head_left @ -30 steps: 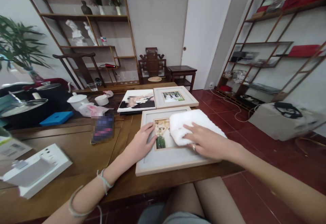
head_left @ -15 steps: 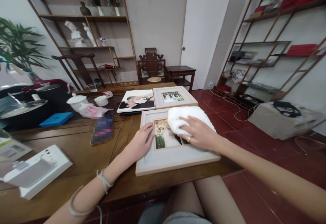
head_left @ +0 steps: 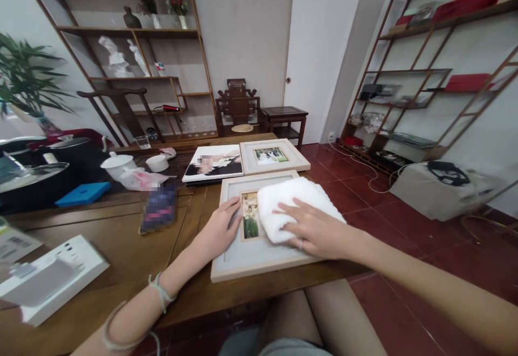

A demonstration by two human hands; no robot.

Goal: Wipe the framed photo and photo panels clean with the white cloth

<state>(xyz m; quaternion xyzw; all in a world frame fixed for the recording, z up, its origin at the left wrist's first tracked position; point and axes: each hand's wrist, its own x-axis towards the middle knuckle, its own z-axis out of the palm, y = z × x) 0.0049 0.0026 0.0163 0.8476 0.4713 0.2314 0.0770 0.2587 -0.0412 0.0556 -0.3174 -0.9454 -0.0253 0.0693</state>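
Note:
A light wooden picture frame (head_left: 243,261) lies flat at the near edge of the wooden table (head_left: 121,237). My left hand (head_left: 220,229) rests on the frame's left side, fingers stretched flat, touching the photo's edge. My right hand (head_left: 311,226) presses a folded white towel (head_left: 283,202) down on the glass, covering the right part of the photo. The fingers lie spread on top of the towel.
Behind lie a second framed photo (head_left: 273,156) and a frameless print (head_left: 212,163). A white box (head_left: 52,278) sits at the near left, a blue box (head_left: 83,194), teapot (head_left: 117,164) and dark pots farther left. Shelves line both walls; red tiled floor lies to the right.
My right hand slid the towel up the glass, then back down and left over the photo. My left hand stayed on the frame's left side.

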